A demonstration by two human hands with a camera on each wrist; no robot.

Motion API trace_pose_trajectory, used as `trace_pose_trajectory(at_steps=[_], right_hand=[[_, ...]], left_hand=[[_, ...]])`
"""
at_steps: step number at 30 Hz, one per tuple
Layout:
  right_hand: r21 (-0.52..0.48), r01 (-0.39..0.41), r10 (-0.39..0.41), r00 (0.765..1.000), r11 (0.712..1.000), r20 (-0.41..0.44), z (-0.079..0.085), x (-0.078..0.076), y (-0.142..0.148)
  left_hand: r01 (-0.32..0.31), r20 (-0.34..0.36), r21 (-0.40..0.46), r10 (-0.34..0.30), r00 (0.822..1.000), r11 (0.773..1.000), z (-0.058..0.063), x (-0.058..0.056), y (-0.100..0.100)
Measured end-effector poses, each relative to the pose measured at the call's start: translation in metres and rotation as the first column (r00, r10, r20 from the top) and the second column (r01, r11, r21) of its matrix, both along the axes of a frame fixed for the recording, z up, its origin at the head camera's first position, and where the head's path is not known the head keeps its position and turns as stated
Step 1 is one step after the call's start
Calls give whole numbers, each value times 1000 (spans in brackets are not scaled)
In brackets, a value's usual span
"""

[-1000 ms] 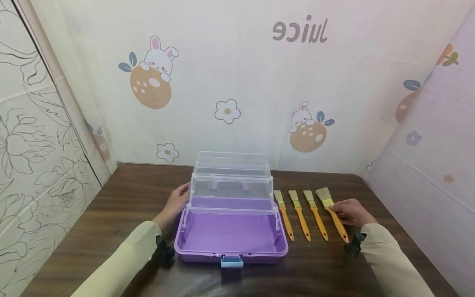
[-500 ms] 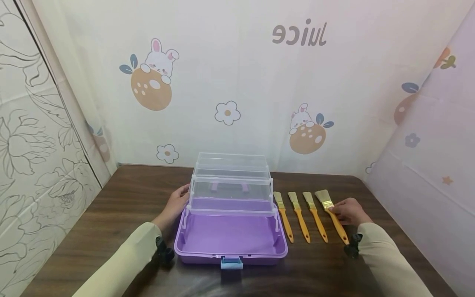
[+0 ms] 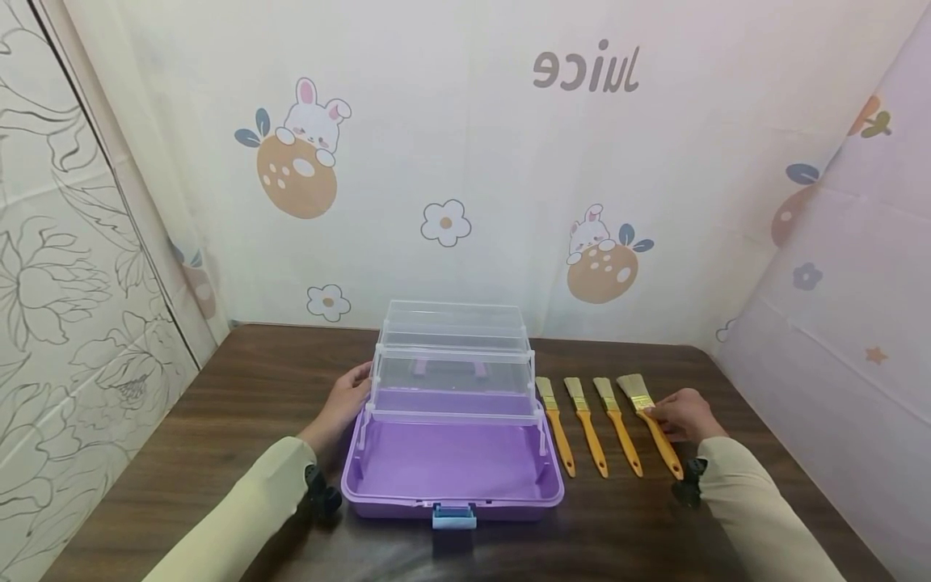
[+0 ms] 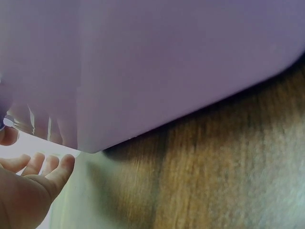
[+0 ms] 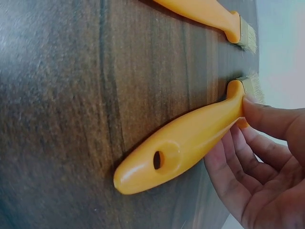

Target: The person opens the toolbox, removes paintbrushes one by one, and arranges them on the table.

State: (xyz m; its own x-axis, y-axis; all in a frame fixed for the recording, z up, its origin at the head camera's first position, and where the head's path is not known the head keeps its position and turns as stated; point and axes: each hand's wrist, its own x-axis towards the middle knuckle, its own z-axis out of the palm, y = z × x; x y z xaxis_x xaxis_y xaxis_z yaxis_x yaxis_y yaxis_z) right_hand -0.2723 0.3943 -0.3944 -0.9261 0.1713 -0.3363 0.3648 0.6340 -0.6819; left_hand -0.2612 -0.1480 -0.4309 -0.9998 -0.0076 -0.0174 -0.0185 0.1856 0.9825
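In the head view a purple storage box (image 3: 451,461) stands with its clear tiered trays (image 3: 454,380) raised. My left hand (image 3: 347,404) is at the box's back left side. The left wrist view has that hand (image 4: 33,191) beside the box's purple wall (image 4: 167,62), fingers mostly straight; whether every fingertip makes contact is unclear. On the right, my right hand (image 3: 686,414) pinches the widest paintbrush (image 3: 658,436) near its metal band. Up close, the thumb lies on the neck of the yellow handle (image 5: 181,143), with fingers along its other side.
Three narrower paintbrushes (image 3: 558,436) (image 3: 591,436) (image 3: 622,436) lie in a row between the box and the wide one. A blue latch (image 3: 454,517) hangs at the box front. Behind the dark wooden table (image 3: 247,380) hangs a printed curtain (image 3: 473,145).
The right hand has shifted very slightly left on the wide paintbrush. The head view has tilted up a little; the box, trays and left hand keep their places.
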Motion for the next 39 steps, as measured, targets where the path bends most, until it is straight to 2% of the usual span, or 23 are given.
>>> trace_pose_trajectory(at_steps=[22,39], right_hand=[[60,51,-51,999,997,-5,-5,-3,-1],[42,30,-30,1000,999,3,-1,-3,-3]], left_hand=[[3,-9,3,-3,1000,1000,-1,-1,-1],[6,-14,-4,-6,1000,1000,0,-1,-1]])
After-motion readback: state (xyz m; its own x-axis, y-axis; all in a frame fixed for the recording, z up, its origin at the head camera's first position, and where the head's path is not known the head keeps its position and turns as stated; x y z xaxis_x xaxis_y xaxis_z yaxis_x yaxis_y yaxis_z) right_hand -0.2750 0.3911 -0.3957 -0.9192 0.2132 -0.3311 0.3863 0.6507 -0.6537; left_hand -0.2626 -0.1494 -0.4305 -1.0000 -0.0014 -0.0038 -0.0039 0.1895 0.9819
